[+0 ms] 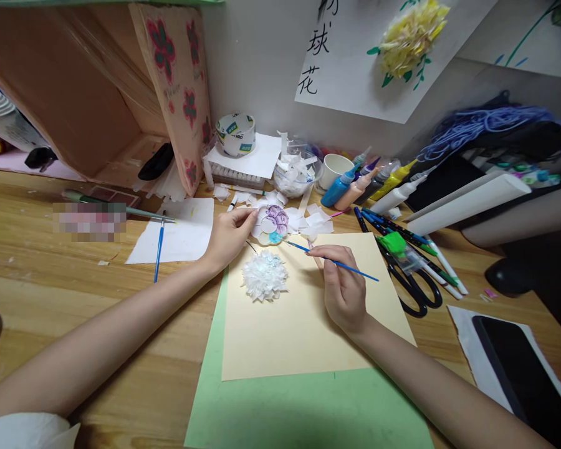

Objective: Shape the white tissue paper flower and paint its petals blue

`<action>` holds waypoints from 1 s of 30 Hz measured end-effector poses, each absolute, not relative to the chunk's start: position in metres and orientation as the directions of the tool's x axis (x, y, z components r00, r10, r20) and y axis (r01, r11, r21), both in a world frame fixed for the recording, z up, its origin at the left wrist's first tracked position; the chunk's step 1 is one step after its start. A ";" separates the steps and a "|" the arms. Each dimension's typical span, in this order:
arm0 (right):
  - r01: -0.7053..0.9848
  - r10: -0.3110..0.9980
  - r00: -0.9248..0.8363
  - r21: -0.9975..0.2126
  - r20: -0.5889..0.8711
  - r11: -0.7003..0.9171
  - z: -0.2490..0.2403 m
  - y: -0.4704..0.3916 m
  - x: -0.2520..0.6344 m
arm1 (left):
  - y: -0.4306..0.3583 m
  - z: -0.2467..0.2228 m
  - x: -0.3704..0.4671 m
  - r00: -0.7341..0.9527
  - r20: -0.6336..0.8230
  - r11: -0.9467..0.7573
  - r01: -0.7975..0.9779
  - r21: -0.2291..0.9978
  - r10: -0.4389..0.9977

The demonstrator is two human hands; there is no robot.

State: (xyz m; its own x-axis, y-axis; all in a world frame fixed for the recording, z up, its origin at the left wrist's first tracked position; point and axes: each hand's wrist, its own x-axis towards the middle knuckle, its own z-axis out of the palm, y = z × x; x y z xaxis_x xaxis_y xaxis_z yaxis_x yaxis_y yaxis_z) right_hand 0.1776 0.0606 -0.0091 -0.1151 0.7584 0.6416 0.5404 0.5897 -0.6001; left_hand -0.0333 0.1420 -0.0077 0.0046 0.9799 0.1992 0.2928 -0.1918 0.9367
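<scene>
At the upper edge of a cream sheet [308,337], my left hand [231,237] pinches the left rim of a small flower-shaped palette [267,226] with purple and blue paint in its wells. My right hand [343,284] is closed around a thin blue paintbrush [350,268], its tip pointing left, close to the palette's blue well. Below the palette, a white ruffled paper flower [265,276] with a faint blue tint lies on the cream sheet. Neither hand touches the flower.
Behind the palette are a bowl of paper scraps [295,176], a white cup [335,171] and paint bottles [339,188]. Black scissors [414,290] and pens lie right, near a phone [518,368]. Another brush [159,252] rests left on white paper [191,231]. Green paper [308,411] lies underneath.
</scene>
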 end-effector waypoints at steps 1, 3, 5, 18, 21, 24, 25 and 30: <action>0.540 0.757 -0.112 -0.600 0.643 0.590 -0.009 0.061 0.178 | 0.142 -0.008 -0.033 0.006 0.199 -0.192 0.291 0.937 0.980; 0.533 0.748 -0.096 -0.601 0.657 0.596 -0.009 0.061 0.178 | 0.142 -0.007 -0.033 0.009 0.195 -0.189 0.287 0.939 0.981; 0.509 0.719 -0.075 -0.594 0.691 0.623 -0.009 0.060 0.178 | 0.142 -0.007 -0.033 0.010 0.194 -0.189 0.284 0.940 0.981; 0.372 0.589 -0.133 -0.510 0.797 0.776 -0.013 0.052 0.181 | 0.141 -0.007 -0.033 0.002 0.193 -0.186 0.283 0.941 0.981; 0.382 0.596 -0.129 -0.515 0.793 0.768 -0.013 0.052 0.181 | 0.141 -0.006 -0.033 0.003 0.196 -0.188 0.291 0.938 0.981; 0.397 0.604 -0.127 -0.518 0.787 0.758 -0.014 0.052 0.181 | 0.141 -0.006 -0.033 0.002 0.198 -0.190 0.293 0.937 0.980; 0.400 0.608 -0.127 -0.520 0.784 0.755 -0.015 0.052 0.181 | 0.141 -0.006 -0.033 0.001 0.198 -0.190 0.293 0.937 0.980; 0.411 0.630 -0.134 -0.536 0.765 0.738 -0.016 0.052 0.180 | 0.141 -0.006 -0.032 -0.004 0.195 -0.186 0.288 0.939 0.981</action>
State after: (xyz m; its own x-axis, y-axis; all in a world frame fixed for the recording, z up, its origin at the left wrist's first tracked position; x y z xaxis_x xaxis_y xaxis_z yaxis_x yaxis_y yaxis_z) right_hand 0.1803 0.0525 -0.0159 -0.1335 0.6299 0.7651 0.4110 0.7377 -0.5356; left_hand -0.0324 0.1411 -0.0059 -0.0038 0.9807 0.1954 0.2885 -0.1860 0.9392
